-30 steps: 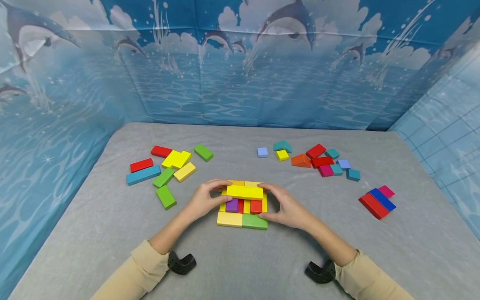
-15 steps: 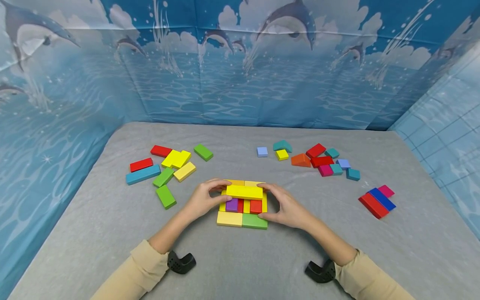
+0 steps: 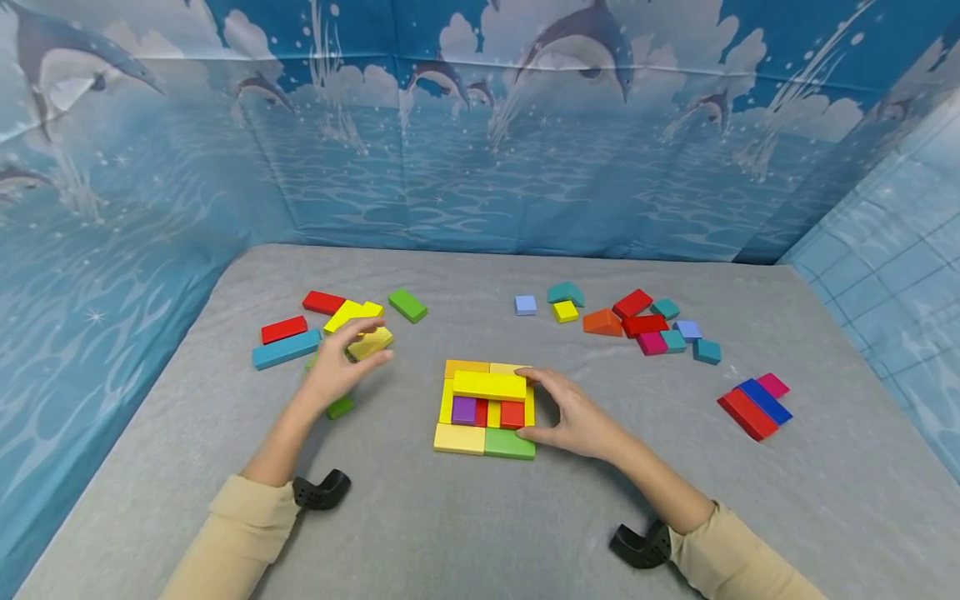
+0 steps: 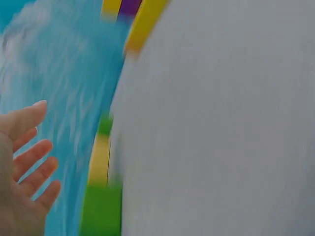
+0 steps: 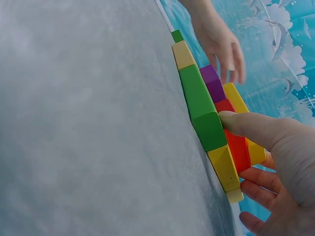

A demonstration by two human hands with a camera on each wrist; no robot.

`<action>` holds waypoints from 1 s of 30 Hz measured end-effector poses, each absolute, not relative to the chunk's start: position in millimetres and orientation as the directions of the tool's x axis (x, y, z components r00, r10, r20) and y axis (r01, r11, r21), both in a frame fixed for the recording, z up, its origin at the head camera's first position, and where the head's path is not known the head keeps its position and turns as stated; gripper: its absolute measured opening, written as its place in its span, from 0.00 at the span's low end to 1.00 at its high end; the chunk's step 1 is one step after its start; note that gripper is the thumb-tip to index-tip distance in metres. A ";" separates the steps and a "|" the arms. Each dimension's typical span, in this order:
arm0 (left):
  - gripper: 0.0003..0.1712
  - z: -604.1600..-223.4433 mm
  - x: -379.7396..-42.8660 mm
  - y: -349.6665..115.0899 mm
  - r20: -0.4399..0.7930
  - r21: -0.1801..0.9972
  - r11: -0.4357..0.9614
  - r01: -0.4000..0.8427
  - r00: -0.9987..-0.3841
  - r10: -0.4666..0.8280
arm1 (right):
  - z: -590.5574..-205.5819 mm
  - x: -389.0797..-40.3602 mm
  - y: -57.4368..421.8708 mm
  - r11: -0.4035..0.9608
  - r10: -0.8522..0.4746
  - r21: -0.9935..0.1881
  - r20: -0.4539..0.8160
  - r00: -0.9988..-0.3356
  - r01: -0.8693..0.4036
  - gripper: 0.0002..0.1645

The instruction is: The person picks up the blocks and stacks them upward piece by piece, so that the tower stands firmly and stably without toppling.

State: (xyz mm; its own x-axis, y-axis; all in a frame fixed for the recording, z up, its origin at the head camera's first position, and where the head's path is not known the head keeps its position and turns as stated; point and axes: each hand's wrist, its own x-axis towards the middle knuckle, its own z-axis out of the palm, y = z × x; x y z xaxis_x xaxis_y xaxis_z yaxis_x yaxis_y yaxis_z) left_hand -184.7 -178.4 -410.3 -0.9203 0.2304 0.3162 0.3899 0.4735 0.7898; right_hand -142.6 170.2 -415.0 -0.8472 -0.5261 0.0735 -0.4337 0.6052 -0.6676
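Observation:
Blocks form a low rectangular structure (image 3: pixel 460 439) on the grey cloth, with pale yellow and green pieces along its front. Inside its frame show a purple block (image 3: pixel 463 410) and red blocks (image 3: pixel 512 414); a long yellow block (image 3: pixel 489 385) lies across the top. My right hand (image 3: pixel 573 417) holds the structure's right end, thumb in front and fingers behind; the right wrist view shows the thumb against a red block (image 5: pixel 237 147). Holding nothing, my left hand (image 3: pixel 337 367) hovers over the left group of blocks, fingers loosely bent, partly hiding a pale yellow block (image 3: pixel 372 342).
Red blocks (image 3: pixel 283 329), a long blue block (image 3: pixel 287 350) and a green block (image 3: pixel 407 306) lie at the left. Several small blocks surround an orange wedge (image 3: pixel 602 322) at the back right. Nearer on the right lies a blue block (image 3: pixel 765 402) between red and pink ones.
My left hand has let go of the structure's left end and moved left to the loose blocks. My right hand and the long yellow block have stayed in place.

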 end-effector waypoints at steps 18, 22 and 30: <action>0.21 -441.7 -170.8 -300.3 0.343 0.635 0.753 0.175 -0.936 -0.073 | -417.5 -142.4 171.4 0.599 -0.528 -0.664 0.093 -0.844 -0.448 0.45; 0.21 -440.7 -170.3 -302.2 0.331 0.633 0.757 0.165 -0.941 -0.072 | -417.9 -142.9 171.5 0.605 -0.527 -0.658 0.092 -0.845 -0.449 0.45; 0.21 -433.2 -168.9 -294.7 0.420 0.605 0.758 0.242 -0.907 -0.045 | -417.6 -142.7 171.3 0.602 -0.532 -0.659 0.091 -0.842 -0.452 0.45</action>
State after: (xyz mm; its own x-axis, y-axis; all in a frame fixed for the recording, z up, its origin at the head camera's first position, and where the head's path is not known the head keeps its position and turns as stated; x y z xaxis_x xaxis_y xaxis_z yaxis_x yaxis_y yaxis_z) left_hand -168.9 -294.7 -433.2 -0.9066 -0.0451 0.4195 0.2425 0.7580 0.6055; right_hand -142.7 171.3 -417.6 -0.8419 -0.5320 0.0911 -0.4516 0.6019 -0.6586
